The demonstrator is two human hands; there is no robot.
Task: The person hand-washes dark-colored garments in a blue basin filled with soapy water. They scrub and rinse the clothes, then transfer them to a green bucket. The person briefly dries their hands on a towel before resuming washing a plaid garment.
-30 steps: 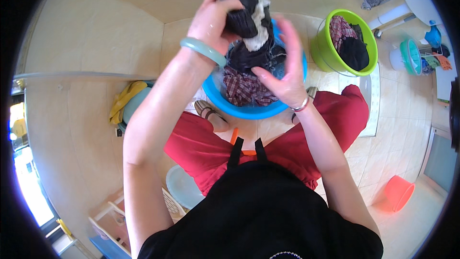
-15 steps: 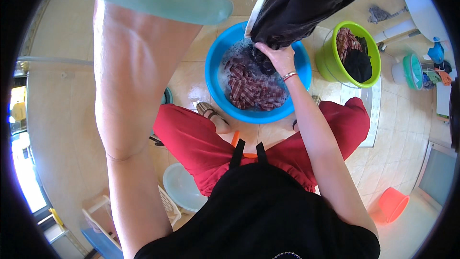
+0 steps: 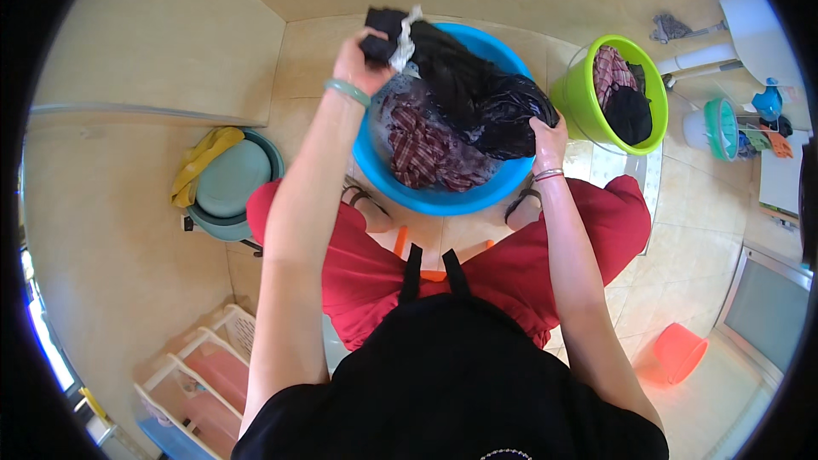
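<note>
Your left hand (image 3: pixel 361 61) is curled closed around a bunched end of the black garment (image 3: pixel 464 85), near its crumpled white edge (image 3: pixel 404 44), at the blue basin's ten to eleven o'clock. Your right hand (image 3: pixel 550 141) has the other end at about three o'clock, thumb closed on the cloth; you cannot see all of its fingers.

Between them the garment stretches across the upper right part of the blue basin (image 3: pixel 409 201), its right side glossy as if soaked. Expect it to be soft and limp, heavier than its bulk suggests, and slick with suds. Fragile it probably isn't, but a thin pinch could slip. Gathered folds likely give you the surest hold, with the weight shared between both fists; the bunched white edge looks like a good handle.

Below the garment, toward seven o'clock in the basin, a plaid cloth (image 3: pixel 417 153) lies in foamy water. Outside, a green bucket (image 3: pixel 582 106) with more clothes stands near three o'clock, and a grey-green tub (image 3: pixel 277 160) with a yellow cloth (image 3: pixel 198 169) at eight to nine.
</note>
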